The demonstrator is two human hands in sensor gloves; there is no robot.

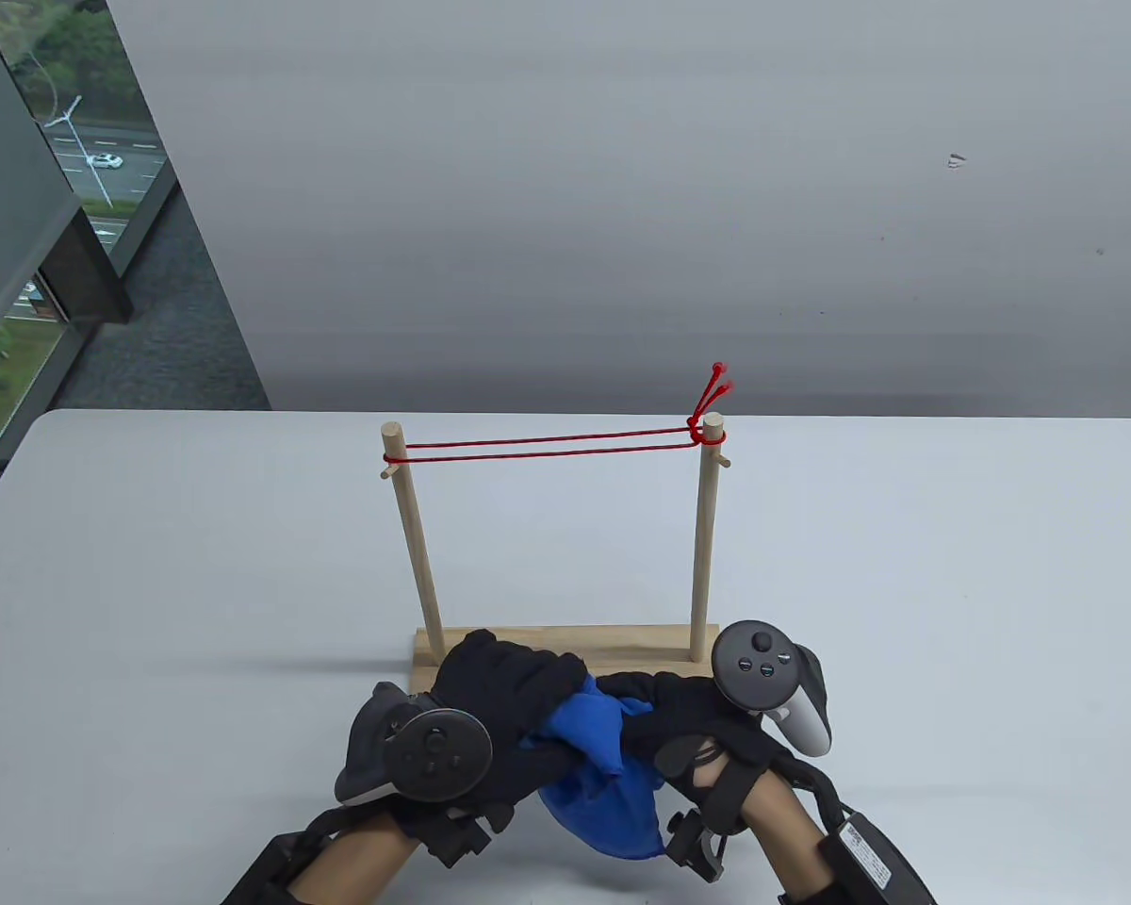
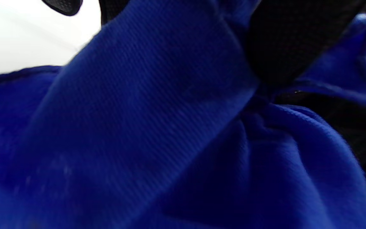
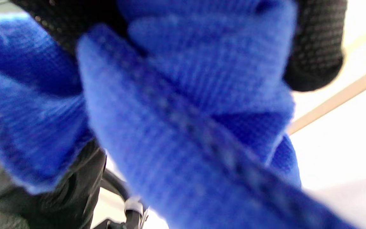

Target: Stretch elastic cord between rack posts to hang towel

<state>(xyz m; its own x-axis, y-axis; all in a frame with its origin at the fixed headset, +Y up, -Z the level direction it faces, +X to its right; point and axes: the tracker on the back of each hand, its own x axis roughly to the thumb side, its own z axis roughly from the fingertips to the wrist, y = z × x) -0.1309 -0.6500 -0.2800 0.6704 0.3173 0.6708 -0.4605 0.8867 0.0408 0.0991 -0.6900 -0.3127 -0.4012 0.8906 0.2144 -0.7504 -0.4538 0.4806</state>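
- The table (image 1: 151,584) is a pale, smooth grey slab; its far edge runs across the table view just behind the post tops, and broad bare surface lies at 9 o'clock and 3 o'clock of the rack.
- The left hand (image 1: 504,693), in a black knit glove, sits at 6 o'clock of the left post (image 1: 415,547), its fingers curled closed around bunched towel.
- The towel (image 1: 598,773) is bright blue, soft and crumpled, gathered between both hands just in front of the base (image 1: 565,646); a loose fold hangs toward the table's near edge. In the left wrist view the towel (image 2: 157,127) fills the frame, showing a fine woven rib.
- The rack is plain light wood: a flat rectangular base and two round upright dowels, each with a small peg near the top.
- The elastic cord (image 1: 547,445) is thin and red, running as a double line taut between the post tops, knotted at the right post (image 1: 707,537) with two short ends sticking up.
- The right hand (image 1: 693,712), gloved in black, lies at 5 o'clock of the right post, fingers (image 3: 316,47) pinched shut on a fold of towel (image 3: 183,121), whose stitched hem is blurred.
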